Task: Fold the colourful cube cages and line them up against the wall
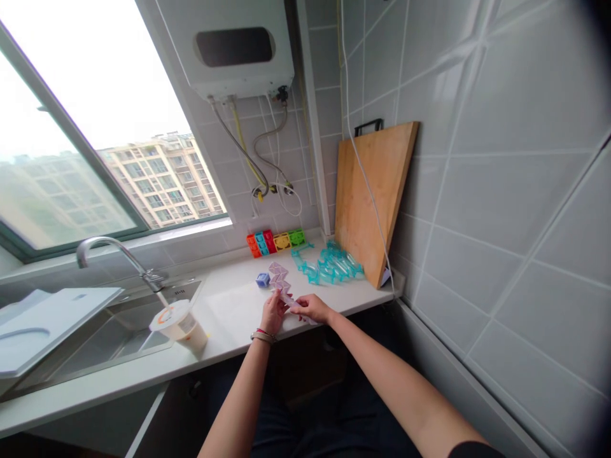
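Note:
Between my two hands is a pale purple zigzag strip (279, 278), which looks like a chain of folded segments. My left hand (273, 312) grips its middle from the left, thumb on top. With fingers and thumb closed, my right hand (312, 309) pinches the near end, partly hiding it. The strip's far end reaches over the white countertop. Just left of it stands a small blue-violet openwork cube (262, 280). To the right lies a heap of translucent teal plastic pieces (337, 262). Behind, a row of coloured plastic blocks (281, 242) stands by the wall.
A lidded drink cup with a straw (184, 324) stands left, beside the sink (143, 318) and its faucet (114, 245). A white board (52, 324) lies across the sink. A wooden cutting board (372, 197) leans on the right wall, with a white cable (365, 172) hanging before it.

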`<action>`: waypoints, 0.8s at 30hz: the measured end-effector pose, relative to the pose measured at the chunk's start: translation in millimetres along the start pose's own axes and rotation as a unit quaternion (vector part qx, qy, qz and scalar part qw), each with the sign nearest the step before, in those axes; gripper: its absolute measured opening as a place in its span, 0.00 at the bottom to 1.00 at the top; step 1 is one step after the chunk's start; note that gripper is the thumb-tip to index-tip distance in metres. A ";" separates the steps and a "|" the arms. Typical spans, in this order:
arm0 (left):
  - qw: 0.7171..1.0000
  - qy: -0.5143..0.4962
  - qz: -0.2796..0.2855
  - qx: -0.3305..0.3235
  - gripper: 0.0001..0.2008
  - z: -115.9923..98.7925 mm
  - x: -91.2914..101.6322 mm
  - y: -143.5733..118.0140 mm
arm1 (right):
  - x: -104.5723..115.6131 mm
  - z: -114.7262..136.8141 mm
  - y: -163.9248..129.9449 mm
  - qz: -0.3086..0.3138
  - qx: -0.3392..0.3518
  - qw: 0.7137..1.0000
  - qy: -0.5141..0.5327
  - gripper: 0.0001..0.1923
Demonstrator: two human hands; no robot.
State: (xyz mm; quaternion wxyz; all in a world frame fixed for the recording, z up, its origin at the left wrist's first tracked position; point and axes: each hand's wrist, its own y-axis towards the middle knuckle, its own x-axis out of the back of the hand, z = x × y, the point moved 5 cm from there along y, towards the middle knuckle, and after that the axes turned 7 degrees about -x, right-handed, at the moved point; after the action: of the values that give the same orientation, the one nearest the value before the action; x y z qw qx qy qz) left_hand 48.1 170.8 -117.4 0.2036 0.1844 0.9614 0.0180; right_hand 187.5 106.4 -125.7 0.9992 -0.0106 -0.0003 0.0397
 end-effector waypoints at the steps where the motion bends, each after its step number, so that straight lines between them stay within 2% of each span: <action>1: 1.000 0.005 0.002 -0.002 0.28 -0.1 0.2 0.0 | 0.1 0.3 0.2 0.001 -0.001 1.000 0.005 0.21; 4: 1.000 0.020 0.015 -0.007 0.26 -0.6 -1.2 -0.9 | 2.8 0.0 2.6 -0.012 -0.001 0.999 0.030 0.25; 10: 0.995 0.073 0.063 -0.018 0.21 -0.3 -11.4 -6.9 | 17.9 -0.3 3.4 -0.094 0.010 0.989 0.111 0.28; 15: 0.986 0.122 0.117 -0.009 0.20 1.4 -19.2 -11.9 | 19.3 1.5 0.1 -0.084 0.006 0.986 0.141 0.27; 19: 0.981 0.140 0.132 -0.006 0.23 2.0 -20.8 -12.1 | 20.1 1.1 -0.3 -0.084 0.004 0.983 0.165 0.26; 24: 0.979 0.149 0.142 0.002 0.23 3.0 -22.0 -11.9 | 24.2 0.0 -0.6 -0.118 0.011 0.972 0.203 0.28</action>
State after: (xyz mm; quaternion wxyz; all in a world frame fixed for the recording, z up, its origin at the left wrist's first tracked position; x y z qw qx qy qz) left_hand 63.8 151.6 -113.0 0.0526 0.3146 0.9450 0.0723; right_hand 211.7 107.7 -125.7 0.9760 -0.0074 0.2019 -0.0813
